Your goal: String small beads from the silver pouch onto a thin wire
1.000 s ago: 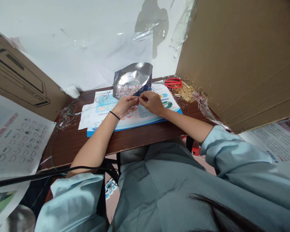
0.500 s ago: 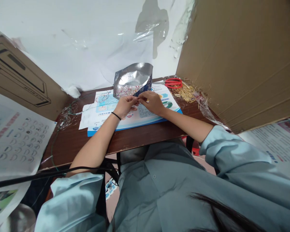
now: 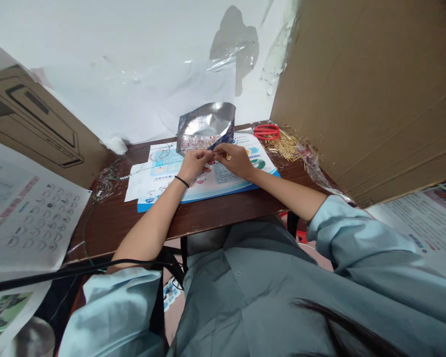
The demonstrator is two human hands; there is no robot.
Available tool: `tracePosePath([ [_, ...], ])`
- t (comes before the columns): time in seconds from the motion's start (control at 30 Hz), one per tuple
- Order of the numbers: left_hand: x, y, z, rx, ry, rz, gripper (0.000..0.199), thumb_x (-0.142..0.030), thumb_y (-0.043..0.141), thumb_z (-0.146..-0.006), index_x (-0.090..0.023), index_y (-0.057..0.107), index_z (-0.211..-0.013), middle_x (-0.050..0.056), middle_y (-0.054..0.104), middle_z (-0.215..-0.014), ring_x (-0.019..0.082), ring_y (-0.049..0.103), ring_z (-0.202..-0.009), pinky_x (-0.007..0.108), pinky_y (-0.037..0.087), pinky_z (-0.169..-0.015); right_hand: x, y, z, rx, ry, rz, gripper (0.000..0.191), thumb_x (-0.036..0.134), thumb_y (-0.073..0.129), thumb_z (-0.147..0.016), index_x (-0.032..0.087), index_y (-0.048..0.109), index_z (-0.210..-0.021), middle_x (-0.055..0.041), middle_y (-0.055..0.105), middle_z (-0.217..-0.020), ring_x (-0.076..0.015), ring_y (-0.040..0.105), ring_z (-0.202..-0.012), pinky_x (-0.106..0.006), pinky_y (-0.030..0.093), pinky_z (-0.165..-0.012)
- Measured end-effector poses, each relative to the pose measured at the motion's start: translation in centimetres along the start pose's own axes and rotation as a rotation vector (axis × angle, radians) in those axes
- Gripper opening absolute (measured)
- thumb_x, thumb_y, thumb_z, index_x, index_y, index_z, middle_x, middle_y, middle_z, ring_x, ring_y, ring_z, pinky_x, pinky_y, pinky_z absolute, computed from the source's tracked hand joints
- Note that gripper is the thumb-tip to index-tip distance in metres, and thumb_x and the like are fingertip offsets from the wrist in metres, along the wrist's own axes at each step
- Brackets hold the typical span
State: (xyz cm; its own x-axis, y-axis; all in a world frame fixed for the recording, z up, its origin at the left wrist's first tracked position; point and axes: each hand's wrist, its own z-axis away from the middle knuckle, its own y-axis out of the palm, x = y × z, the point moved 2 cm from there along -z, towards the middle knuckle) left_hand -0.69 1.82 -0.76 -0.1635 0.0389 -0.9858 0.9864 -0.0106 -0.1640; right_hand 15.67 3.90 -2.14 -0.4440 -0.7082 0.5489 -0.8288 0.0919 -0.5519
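Observation:
My left hand (image 3: 195, 166) and my right hand (image 3: 233, 158) meet fingertip to fingertip above a printed sheet (image 3: 225, 184). Both are closed in a pinch, and whatever lies between the fingers is too small to make out. Just behind them stands an open silver-lined pouch (image 3: 207, 124) with small pink, red and clear beads (image 3: 197, 143) inside. Thin string (image 3: 166, 151) lies on the sheet to the left of my left hand.
Red-handled scissors (image 3: 266, 132) lie at the back right by a heap of thin gold-coloured pieces (image 3: 286, 148). Tangled clear thread (image 3: 107, 182) covers the table's left side. Cardboard boxes (image 3: 367, 99) flank the brown table (image 3: 211, 210), and a white wall rises behind.
The whole view has shifted slightly, so things sit a little lower in it. Both hands keep their pinch at nearly the same spot in front of the pouch.

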Motion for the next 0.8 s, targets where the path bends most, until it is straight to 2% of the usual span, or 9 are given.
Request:
tracePosePath([
  [0.23,0.6,0.2,-0.1,0.022,0.001,0.022,0.034,-0.046,0.080,-0.077,-0.014,0.069,-0.076,0.003,0.066,-0.070,0.009,0.058,-0.061,0.016,0.047,-0.049,0.1,-0.3,0.1,-0.020,0.019,0.002,0.010,0.025,0.066,-0.092,0.020,0.069,-0.084,-0.0025,0.073,-0.082,-0.0152,0.060,-0.072,-0.029,0.044,-0.073],
  [0.47,0.6,0.0,-0.2,0.055,0.035,-0.052,0.042,-0.054,0.077,-0.078,-0.014,0.066,-0.072,0.004,0.064,-0.067,0.010,0.057,-0.057,0.020,0.046,-0.050,0.0,-0.4,0.3,0.005,0.034,-0.012,0.009,0.024,0.066,-0.090,0.021,0.074,-0.091,-0.0025,0.074,-0.087,-0.0152,0.061,-0.073,-0.029,0.044,-0.074],
  [0.53,0.2,-0.2,0.0,0.052,0.106,-0.184,0.040,-0.052,0.072,-0.083,-0.015,0.065,-0.071,0.003,0.062,-0.064,0.010,0.055,-0.054,0.021,0.045,-0.050,0.2,-0.5,0.3,0.019,0.031,-0.022,0.010,0.026,0.066,-0.091,0.021,0.075,-0.091,-0.0027,0.074,-0.087,-0.0152,0.061,-0.073,-0.029,0.044,-0.074],
  [0.67,-0.6,-0.4,0.2,-0.046,0.390,-0.440,0.027,-0.037,0.064,-0.090,-0.018,0.061,-0.070,0.001,0.061,-0.066,0.013,0.058,-0.061,0.024,0.047,-0.059,0.8,-0.7,0.1,0.012,0.044,-0.083,0.011,0.029,0.066,-0.090,0.021,0.073,-0.086,-0.0023,0.073,-0.083,-0.0146,0.060,-0.070,-0.030,0.045,-0.073],
  [0.73,-0.8,-0.3,0.1,-0.083,0.489,-0.466,0.024,-0.031,0.062,-0.091,-0.019,0.059,-0.070,0.002,0.061,-0.070,0.015,0.061,-0.071,0.026,0.049,-0.067,1.0,-0.9,-0.1,0.011,0.064,-0.145,0.011,0.029,0.068,-0.088,0.021,0.071,-0.083,-0.0016,0.071,-0.080,-0.0140,0.059,-0.068,-0.030,0.045,-0.072],
  [0.8,-0.7,-0.5,-0.3,-0.109,0.504,-0.418,0.024,-0.030,0.060,-0.092,-0.020,0.057,-0.070,0.002,0.061,-0.074,0.015,0.061,-0.076,0.027,0.051,-0.072,0.9,-1.2,-0.5,0.014,0.107,-0.220,0.009,0.028,0.068,-0.086,0.020,0.068,-0.080,-0.0004,0.069,-0.075,-0.0135,0.057,-0.066,-0.029,0.045,-0.069],
])
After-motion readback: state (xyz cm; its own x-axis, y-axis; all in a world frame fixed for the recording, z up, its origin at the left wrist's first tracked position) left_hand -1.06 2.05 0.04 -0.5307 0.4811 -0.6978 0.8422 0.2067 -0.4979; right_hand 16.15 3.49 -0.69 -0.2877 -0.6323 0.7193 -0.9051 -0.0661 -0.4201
